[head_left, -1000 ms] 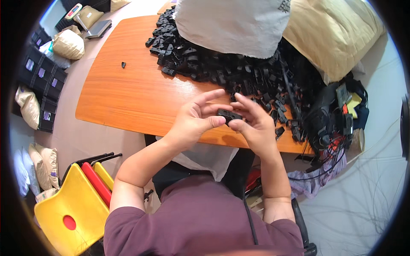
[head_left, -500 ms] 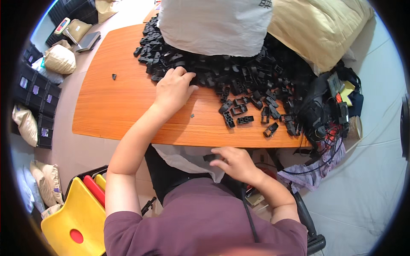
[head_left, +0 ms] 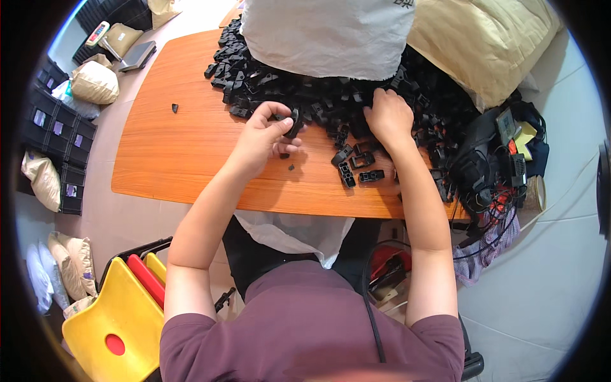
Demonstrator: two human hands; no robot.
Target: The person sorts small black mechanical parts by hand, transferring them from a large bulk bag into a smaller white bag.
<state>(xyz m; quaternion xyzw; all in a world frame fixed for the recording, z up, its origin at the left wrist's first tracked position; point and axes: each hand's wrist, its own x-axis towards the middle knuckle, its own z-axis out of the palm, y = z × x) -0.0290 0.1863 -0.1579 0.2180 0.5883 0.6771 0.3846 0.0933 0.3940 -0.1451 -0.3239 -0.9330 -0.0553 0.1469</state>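
A heap of black plastic parts [head_left: 267, 81] covers the far side of the wooden table [head_left: 172, 153]. Just in front of it my left hand [head_left: 258, 143] pinches one black plastic part [head_left: 294, 124] between thumb and fingers. To the right, my right hand [head_left: 389, 118] reaches down into the heap with its fingertips bent. What those fingers touch is hidden by the hand and the dark parts. Between the hands and the near edge, several loose black clip-like parts [head_left: 361, 158] lie on the wood.
A white sack [head_left: 324, 38] rests on the heap, with a tan paper sack [head_left: 484, 44] to its right. Cables and a black bag [head_left: 471, 159] crowd the right edge. A white plastic bag [head_left: 296, 232] lies over my lap. A yellow chair [head_left: 111, 312] stands at lower left.
My right hand has risen from over the lap to the heap, and the dark part near it no longer shows there. The left hand has drawn back slightly, lifting a black part.
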